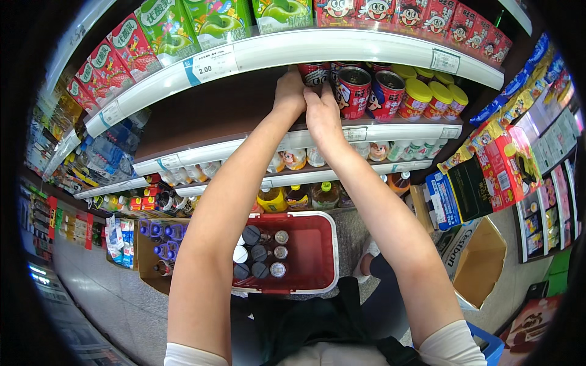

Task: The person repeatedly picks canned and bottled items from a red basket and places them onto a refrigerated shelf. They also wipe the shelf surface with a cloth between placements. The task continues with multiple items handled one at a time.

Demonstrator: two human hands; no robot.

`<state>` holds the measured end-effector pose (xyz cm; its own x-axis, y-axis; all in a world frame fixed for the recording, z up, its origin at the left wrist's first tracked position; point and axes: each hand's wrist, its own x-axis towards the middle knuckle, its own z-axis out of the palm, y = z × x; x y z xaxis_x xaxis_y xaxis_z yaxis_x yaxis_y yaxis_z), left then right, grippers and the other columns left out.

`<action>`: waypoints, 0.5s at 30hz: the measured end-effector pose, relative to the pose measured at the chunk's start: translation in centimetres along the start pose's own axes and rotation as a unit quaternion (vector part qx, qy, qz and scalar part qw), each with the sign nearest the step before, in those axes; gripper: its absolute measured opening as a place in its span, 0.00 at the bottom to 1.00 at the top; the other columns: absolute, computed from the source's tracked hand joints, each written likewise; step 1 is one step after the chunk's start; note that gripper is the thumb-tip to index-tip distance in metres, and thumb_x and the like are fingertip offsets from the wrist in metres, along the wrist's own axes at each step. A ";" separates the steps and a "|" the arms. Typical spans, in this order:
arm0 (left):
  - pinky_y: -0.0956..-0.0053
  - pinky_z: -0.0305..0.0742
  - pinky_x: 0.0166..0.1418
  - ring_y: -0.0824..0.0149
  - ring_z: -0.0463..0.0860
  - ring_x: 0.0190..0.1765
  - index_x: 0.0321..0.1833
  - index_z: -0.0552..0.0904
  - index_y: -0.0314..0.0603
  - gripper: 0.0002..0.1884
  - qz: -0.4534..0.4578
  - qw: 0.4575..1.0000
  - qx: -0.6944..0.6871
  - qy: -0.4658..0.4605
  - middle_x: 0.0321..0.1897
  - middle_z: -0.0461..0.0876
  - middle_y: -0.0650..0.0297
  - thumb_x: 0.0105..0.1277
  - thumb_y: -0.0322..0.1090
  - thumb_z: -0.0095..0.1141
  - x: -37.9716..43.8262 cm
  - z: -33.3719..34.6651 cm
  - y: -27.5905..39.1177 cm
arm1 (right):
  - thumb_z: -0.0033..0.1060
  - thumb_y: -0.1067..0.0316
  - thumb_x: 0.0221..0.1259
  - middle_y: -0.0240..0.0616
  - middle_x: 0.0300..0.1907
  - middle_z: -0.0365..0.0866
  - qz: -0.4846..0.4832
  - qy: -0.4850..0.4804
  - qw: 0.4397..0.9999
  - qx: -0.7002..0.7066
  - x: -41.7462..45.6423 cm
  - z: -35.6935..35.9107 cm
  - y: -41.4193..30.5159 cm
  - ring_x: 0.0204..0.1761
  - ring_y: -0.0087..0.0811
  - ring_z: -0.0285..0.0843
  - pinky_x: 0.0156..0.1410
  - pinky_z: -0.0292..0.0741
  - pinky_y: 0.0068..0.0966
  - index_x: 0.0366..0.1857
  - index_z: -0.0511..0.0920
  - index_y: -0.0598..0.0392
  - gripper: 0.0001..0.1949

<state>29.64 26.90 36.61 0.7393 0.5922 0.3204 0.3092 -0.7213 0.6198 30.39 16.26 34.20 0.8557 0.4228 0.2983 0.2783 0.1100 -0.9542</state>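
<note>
Both arms reach forward into a store shelf. My left hand [290, 91] and my right hand [323, 107] are at either side of a red drink can [314, 73] at the left end of a group of cans. The fingers touch or nearly touch it; how firmly they hold it is hidden. Just right of my right hand stand more red milk drink cans [355, 91], upright, then several small red tubs with yellow lids [417, 94]. The brown shelf board [210, 110] stretches to the left of my hands.
Above is a shelf of green and red drink cartons [219, 23]. Lower shelves hold bottles [293, 159]. Below my arms sits a red basket [316, 247] with bottles and lidded containers. Cardboard boxes [480, 265] stand on the floor; a blue crate [487, 343] is low at right.
</note>
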 end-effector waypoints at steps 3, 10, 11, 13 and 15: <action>0.51 0.81 0.65 0.40 0.86 0.60 0.60 0.80 0.35 0.26 0.025 1.000 -0.004 0.009 0.55 0.87 0.40 0.64 0.43 0.69 -0.7 -0.6 -0.7 | 0.54 0.56 0.75 0.73 0.68 0.72 -0.032 -0.009 0.999 0.014 -0.1 0.2 -0.1 0.70 0.67 0.71 0.76 0.67 0.46 0.70 0.67 0.72 0.30; 0.62 0.79 0.71 0.50 0.86 0.66 0.70 0.78 0.27 0.30 0.110 0.989 -0.078 0.055 0.63 0.85 0.41 0.67 0.35 0.69 -7.4 -5.7 -1.4 | 0.57 0.55 0.76 0.70 0.67 0.75 -0.112 -0.050 0.992 0.006 -3.3 -0.1 -0.3 0.70 0.65 0.73 0.76 0.70 0.45 0.68 0.72 0.71 0.29; 0.64 0.80 0.70 0.54 0.86 0.66 0.69 0.78 0.27 0.26 0.129 0.985 -0.100 0.055 0.63 0.85 0.44 0.70 0.30 0.66 -9.2 -6.3 -1.2 | 0.57 0.55 0.77 0.69 0.68 0.75 -0.177 -0.035 0.983 0.015 -4.7 -0.7 -0.2 0.71 0.64 0.74 0.76 0.71 0.45 0.71 0.70 0.71 0.30; 0.69 0.81 0.69 0.61 0.86 0.64 0.69 0.78 0.29 0.23 0.166 0.960 -0.225 0.001 0.63 0.85 0.50 0.74 0.30 0.64 -12.4 -7.5 -2.4 | 0.58 0.55 0.77 0.64 0.75 0.72 -0.148 -0.112 0.982 0.038 -7.1 -2.4 0.0 0.59 0.47 0.86 0.67 0.79 0.34 0.75 0.68 0.69 0.32; 0.70 0.81 0.68 0.64 0.86 0.64 0.69 0.79 0.31 0.24 0.126 0.971 -0.200 -0.022 0.62 0.86 0.52 0.74 0.33 0.66 -17.4 -8.7 -2.3 | 0.58 0.57 0.78 0.59 0.72 0.76 -0.149 -0.083 0.985 0.014 -12.0 -3.2 0.1 0.54 0.37 0.87 0.64 0.80 0.31 0.76 0.68 0.67 0.30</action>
<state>10.87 21.34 35.84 0.7887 0.3927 0.4730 -0.1355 -0.6395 0.7568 21.57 8.29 30.59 0.6536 0.5095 0.5596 0.4926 0.2749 -0.8257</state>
